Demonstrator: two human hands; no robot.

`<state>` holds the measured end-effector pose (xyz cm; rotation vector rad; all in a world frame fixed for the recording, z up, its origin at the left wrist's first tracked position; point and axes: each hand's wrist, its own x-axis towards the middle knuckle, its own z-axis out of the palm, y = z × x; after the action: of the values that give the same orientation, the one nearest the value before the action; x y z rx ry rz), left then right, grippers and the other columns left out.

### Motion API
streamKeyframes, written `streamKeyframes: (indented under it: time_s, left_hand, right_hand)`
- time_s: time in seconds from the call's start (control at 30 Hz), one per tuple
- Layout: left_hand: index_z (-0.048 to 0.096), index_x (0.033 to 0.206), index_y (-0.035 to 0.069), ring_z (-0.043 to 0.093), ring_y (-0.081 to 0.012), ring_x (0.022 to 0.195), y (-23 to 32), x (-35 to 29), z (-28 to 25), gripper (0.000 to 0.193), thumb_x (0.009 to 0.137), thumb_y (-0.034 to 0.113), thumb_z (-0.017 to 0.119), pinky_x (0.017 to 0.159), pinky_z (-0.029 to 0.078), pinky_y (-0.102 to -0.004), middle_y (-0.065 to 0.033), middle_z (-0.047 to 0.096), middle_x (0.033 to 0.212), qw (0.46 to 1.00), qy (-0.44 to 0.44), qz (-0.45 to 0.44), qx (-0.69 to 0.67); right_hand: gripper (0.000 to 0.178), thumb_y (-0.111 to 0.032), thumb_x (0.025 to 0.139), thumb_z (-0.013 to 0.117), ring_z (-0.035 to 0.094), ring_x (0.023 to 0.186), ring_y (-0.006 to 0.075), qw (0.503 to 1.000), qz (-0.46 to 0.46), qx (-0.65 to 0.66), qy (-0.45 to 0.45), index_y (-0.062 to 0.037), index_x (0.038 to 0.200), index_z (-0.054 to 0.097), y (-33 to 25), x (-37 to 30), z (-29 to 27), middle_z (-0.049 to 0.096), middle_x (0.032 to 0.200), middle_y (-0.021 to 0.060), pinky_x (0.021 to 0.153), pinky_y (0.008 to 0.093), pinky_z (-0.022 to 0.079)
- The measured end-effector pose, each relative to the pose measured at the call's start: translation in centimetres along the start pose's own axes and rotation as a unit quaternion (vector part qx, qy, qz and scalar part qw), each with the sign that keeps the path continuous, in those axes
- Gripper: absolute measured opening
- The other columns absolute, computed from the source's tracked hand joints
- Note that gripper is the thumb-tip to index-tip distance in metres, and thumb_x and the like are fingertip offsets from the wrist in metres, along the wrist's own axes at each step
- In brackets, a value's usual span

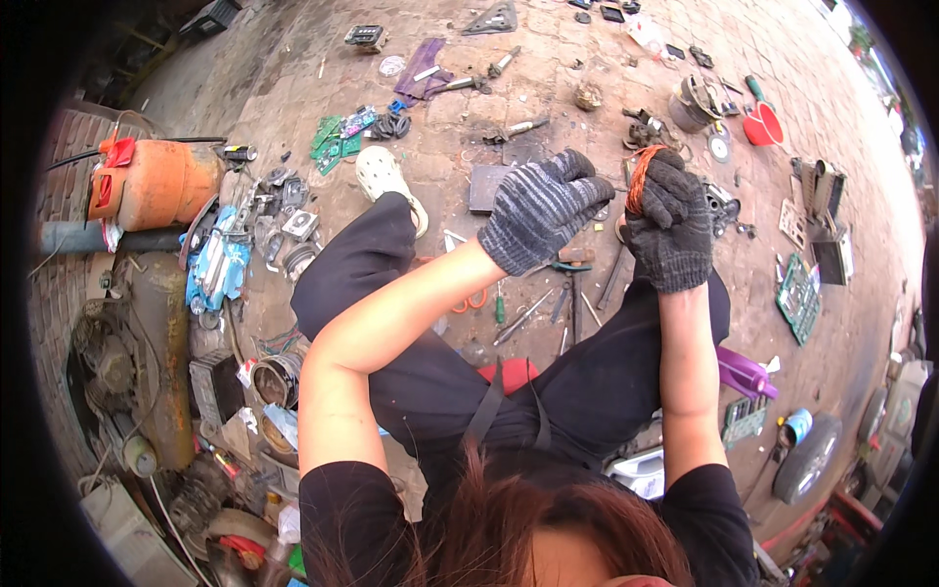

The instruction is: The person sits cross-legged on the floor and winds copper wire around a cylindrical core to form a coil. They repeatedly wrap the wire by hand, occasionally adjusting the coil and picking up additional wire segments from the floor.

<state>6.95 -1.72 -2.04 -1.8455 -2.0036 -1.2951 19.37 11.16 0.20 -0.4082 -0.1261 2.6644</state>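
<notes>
My left hand [548, 210], in a striped grey knit glove, is raised over the floor with its fingers closed in a pinch; what they hold, if anything, is too small to make out. Close beside it on the right, my right hand [672, 223] in a dark grey glove is curled shut around a bundle of orange-copper wire [641, 179]. Loops of the wire stick out on the side facing my left hand. Below my hands, between my legs, lie a hammer [575, 256], a green-handled screwdriver [500, 305] and pliers-like orange handles [471, 300].
A flat dark block [487, 188] lies behind my left hand. Green circuit boards [337, 139] and an orange gas cylinder [161, 183] are on the left. To the right are a red scoop [763, 125], a metal can [693, 106], a green board [799, 300] and a purple object [745, 372].
</notes>
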Motion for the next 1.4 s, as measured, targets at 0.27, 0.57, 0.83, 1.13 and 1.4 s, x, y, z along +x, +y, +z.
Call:
streamKeyframes:
  time_s: [0.27,0.57,0.83,1.13,1.4]
  left_hand:
    - [0.066,0.090,0.018,0.058,-0.0234,0.090,0.2,0.6,-1.5,0.031,0.060,0.011,0.067,0.074,0.049,-0.0376,-0.0041,0.060,0.094,0.967,0.101,0.208,0.111]
    - [0.058,0.094,0.000,0.063,-0.0175,0.073,0.2,1.6,-2.0,0.013,0.083,0.008,0.059,0.064,0.051,-0.0265,-0.0095,0.064,0.081,0.899,0.089,-0.278,-0.327]
    - [0.057,0.101,0.002,0.057,-0.0070,0.057,-2.3,0.5,-2.0,0.020,0.084,0.012,0.057,0.047,0.043,-0.0187,-0.0075,0.064,0.082,0.651,-0.115,-0.485,-0.572]
    - [0.060,0.099,-0.001,0.059,-0.0087,0.061,0.4,0.9,-1.9,0.022,0.083,0.014,0.061,0.053,0.047,-0.0198,-0.0073,0.065,0.079,0.740,-0.118,-0.412,-0.518]
    - [0.063,0.096,-0.001,0.060,-0.0107,0.060,1.5,-0.5,0.1,0.018,0.079,0.006,0.062,0.054,0.048,-0.0231,-0.0084,0.065,0.076,0.910,-0.005,-0.278,-0.307]
  right_hand:
    - [0.013,-0.009,0.090,0.041,0.028,0.044,0.0044,0.997,0.045,-0.061,0.026,-0.0094,0.077,0.044,0.9,0.5,-0.1,0.034,0.060,-0.0054,0.039,0.0179,0.026]
    - [0.011,-0.022,0.088,0.047,0.028,0.046,0.0031,0.953,-0.043,-0.299,0.004,-0.0121,0.083,0.046,2.7,0.2,-0.5,0.035,0.061,-0.0068,0.042,0.0179,0.023]
    - [0.014,-0.016,0.089,0.046,0.028,0.042,0.0040,0.968,0.039,-0.234,-0.082,-0.0129,0.075,0.045,2.2,-0.5,0.9,0.033,0.055,-0.0074,0.038,0.0187,0.022]
    - [0.010,-0.014,0.086,0.047,0.028,0.044,0.0049,0.991,-0.060,-0.119,0.013,-0.0144,0.077,0.046,1.6,0.3,0.3,0.035,0.059,-0.0074,0.041,0.0185,0.025]
    - [0.007,-0.017,0.087,0.047,0.029,0.047,0.0053,0.970,-0.138,-0.199,-0.021,-0.0130,0.082,0.045,2.3,0.3,-0.1,0.034,0.060,-0.0065,0.043,0.0187,0.025]
